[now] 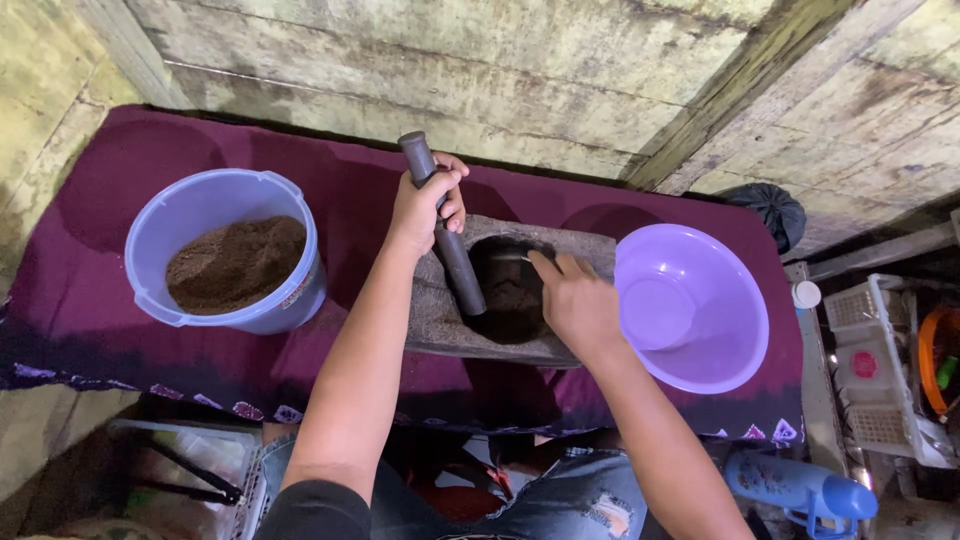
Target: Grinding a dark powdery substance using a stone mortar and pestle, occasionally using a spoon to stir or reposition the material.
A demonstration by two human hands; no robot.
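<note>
The stone mortar [440,300] sat at the middle of the table [100,290], which was draped in a dark maroon cloth with a patterned near edge, as we looked down over our own arms. Our left hand [428,205] was clenched around the upper part of a dark pestle [445,235], which slanted from the far left down into the mortar's hollow. Dark brown ground material [512,300] lay inside that hollow. Our right hand [575,300] rested over the right rim of the mortar, fingers [545,268] pointing into the hollow and pinching what looked like a slim metal utensil [508,257]; we could not tell its kind.

To the left of the mortar, well apart from it, stood a pale blue plastic bucket [290,300] partly filled with brown powder [235,265]. Just right of the mortar, touching or nearly touching its edge, sat a lavender plastic basin [720,340]. Beyond the table rose a weathered, stained wall [500,70]. At the far right, off the table, white plastic baskets [880,370] stood beside it, and a blue plastic flask [800,485] lay near the lower right corner.
</note>
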